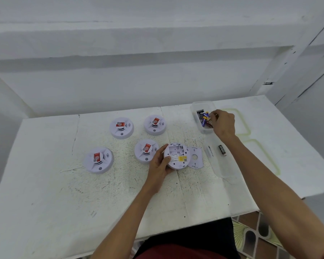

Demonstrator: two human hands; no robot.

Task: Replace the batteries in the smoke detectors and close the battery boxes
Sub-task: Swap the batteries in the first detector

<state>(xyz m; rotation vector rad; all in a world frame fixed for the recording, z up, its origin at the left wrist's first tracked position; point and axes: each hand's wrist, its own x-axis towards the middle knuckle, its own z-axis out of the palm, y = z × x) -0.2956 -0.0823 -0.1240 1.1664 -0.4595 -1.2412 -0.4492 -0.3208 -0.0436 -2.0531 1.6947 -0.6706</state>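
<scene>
- Bright, even, diffuse light, prob. from overhead; no hard glare. White table [45,184] & far wall [120,86] look a bit washed out.
- Shadows soft & faint: thin rims under the detectors [98,160], grey bands under far wall ledges.
- Wide-angle distortion: table edges bow, wall lines tilt at left & right.
- Pic soft overall w/ compression smear; print on batteries [204,117] unreadable.

White smoke detectors [121,128] (red stickers [119,124]), blue-black batteries [203,116]
</scene>
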